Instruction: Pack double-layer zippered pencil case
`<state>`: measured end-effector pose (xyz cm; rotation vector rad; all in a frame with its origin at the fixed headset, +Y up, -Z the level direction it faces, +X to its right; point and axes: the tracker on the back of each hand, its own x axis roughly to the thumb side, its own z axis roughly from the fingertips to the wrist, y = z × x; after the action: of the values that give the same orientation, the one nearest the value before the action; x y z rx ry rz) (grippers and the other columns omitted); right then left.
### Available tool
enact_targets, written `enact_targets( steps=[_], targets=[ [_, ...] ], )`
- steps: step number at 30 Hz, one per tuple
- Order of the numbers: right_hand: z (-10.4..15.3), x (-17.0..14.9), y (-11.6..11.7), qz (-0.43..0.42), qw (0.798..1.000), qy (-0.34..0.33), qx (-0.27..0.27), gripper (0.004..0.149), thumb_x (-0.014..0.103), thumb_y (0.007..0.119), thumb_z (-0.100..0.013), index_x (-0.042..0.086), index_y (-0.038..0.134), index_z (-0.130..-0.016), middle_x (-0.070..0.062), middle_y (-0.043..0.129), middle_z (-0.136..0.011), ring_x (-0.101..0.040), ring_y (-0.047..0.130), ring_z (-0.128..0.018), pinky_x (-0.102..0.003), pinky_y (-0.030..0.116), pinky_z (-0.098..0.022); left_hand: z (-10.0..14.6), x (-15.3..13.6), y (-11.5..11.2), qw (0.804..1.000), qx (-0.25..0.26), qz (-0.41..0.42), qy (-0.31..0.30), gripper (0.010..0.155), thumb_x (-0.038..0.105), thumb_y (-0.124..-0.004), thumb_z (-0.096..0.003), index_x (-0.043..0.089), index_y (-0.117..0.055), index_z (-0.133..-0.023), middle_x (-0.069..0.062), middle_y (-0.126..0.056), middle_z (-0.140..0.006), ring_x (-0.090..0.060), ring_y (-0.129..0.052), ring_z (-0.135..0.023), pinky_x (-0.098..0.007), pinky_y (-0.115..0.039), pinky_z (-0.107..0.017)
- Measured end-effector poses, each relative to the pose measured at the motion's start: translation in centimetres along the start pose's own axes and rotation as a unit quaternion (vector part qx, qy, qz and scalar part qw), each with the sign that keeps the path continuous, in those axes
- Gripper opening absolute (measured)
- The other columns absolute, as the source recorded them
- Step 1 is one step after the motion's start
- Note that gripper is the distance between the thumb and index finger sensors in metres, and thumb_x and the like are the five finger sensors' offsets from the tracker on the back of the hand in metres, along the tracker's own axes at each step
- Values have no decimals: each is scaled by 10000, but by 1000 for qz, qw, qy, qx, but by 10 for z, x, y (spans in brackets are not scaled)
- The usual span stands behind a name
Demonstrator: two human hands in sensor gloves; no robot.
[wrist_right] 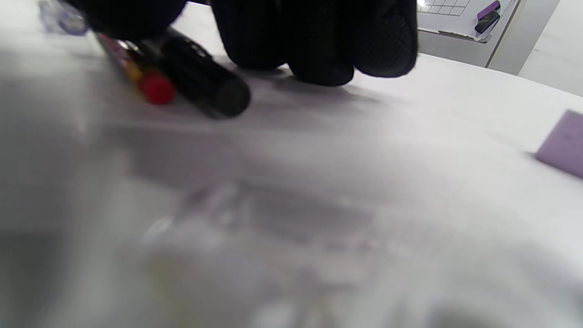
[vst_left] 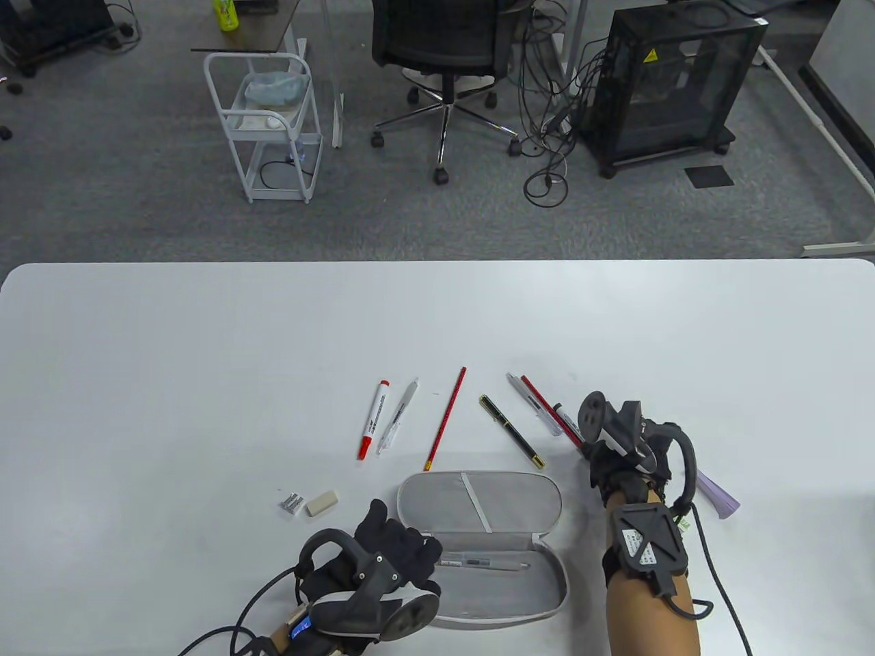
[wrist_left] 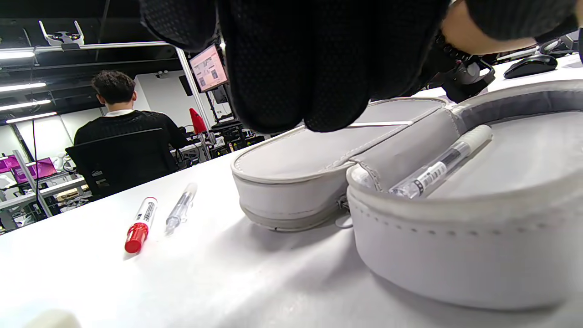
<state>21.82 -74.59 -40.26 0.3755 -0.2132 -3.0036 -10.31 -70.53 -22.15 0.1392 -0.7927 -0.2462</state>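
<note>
The grey pencil case (vst_left: 509, 502) lies open near the table's front edge, with a clear pen (vst_left: 485, 564) in its near half (wrist_left: 437, 175). My left hand (vst_left: 417, 557) hangs over the case's left end (wrist_left: 291, 182), fingers (wrist_left: 296, 91) loosely curled and gripping nothing that I can see. To the right of the case my right hand (vst_left: 601, 447) is down on a cluster of pens. In the right wrist view its thumb and fingers (wrist_right: 319, 50) close around a black marker (wrist_right: 200, 86), next to a red-ended pencil (wrist_right: 157, 89).
Loose on the table beyond the case: a red marker (vst_left: 372, 420), a clear pen (vst_left: 398, 417), a red pencil (vst_left: 446, 427), a black-and-gold pen (vst_left: 511, 432), a white pen (vst_left: 530, 403). An eraser (vst_left: 321, 503) and a small packet (vst_left: 292, 504) lie at the left. A purple piece (vst_left: 718, 495) lies right.
</note>
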Motion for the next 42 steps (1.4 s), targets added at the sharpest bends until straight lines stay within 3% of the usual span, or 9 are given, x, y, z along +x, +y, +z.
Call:
enact_targets(
  steps=[9,12,19,23,27,32,37,42],
  targets=[
    [-13,-7,0,19,1000,-3,9,604,489,829,-395,200,754,-921,-54,845,-909,-360,821,-850,-598,467,-710,-2,0,-3,1000,-24,4,-7,585,637,-649,-435,300,-810,-886,15,-961,-869,-268,-987,-774,-551,-661,-691],
    [-13,-2,0,25,1000,-9,-12,571,449,842,-372,176,794,-872,-68,886,-855,-353,853,-815,-593,484,-706,-3,-2,-5,1000,-28,7,-5,586,637,-650,-434,300,-810,-885,13,-961,-869,-269,-988,-773,-551,-660,-691],
    [-4,14,4,119,993,3,-12,545,394,728,-405,173,711,-903,-52,829,-857,-339,806,-823,-604,423,-714,-1,-8,-1,1000,-16,8,20,586,634,-643,-437,305,-798,-897,12,-943,-899,-278,-970,-805,-557,-650,-698],
    [12,5,-15,62,997,-9,-54,546,396,721,-413,164,694,-907,-58,816,-858,-339,804,-817,-599,441,-710,0,-16,-3,999,-23,14,37,589,637,-643,-437,308,-794,-901,9,-940,-907,-283,-965,-814,-560,-647,-700],
    [60,15,-43,-24,988,-107,-105,548,394,728,-418,158,693,-911,-66,813,-861,-347,799,-817,-604,446,-706,0,-28,-8,997,-36,20,61,595,639,-641,-439,306,-787,-909,6,-934,-917,-282,-961,-825,-563,-645,-701],
    [141,52,-57,13,954,-252,-162,550,405,732,-419,169,697,-915,-52,822,-866,-338,812,-823,-602,457,-707,3,-42,-15,994,-58,39,85,600,640,-640,-440,305,-779,-917,2,-928,-929,-292,-954,-835,-564,-644,-701],
    [208,86,-35,59,920,-354,-156,550,414,737,-415,176,717,-911,-42,846,-860,-327,839,-814,-587,486,-707,8,-51,-14,990,-54,69,110,607,642,-639,-441,300,-775,-924,-5,-925,-934,-299,-954,-835,-565,-646,-699],
    [236,101,0,108,908,-389,-109,551,420,738,-412,173,728,-905,-39,865,-839,-317,862,-783,-571,508,-703,11,-60,-14,986,-45,65,148,612,648,-635,-442,302,-768,-930,-6,-919,-941,-307,-939,-851,-570,-633,-706]
  ],
)
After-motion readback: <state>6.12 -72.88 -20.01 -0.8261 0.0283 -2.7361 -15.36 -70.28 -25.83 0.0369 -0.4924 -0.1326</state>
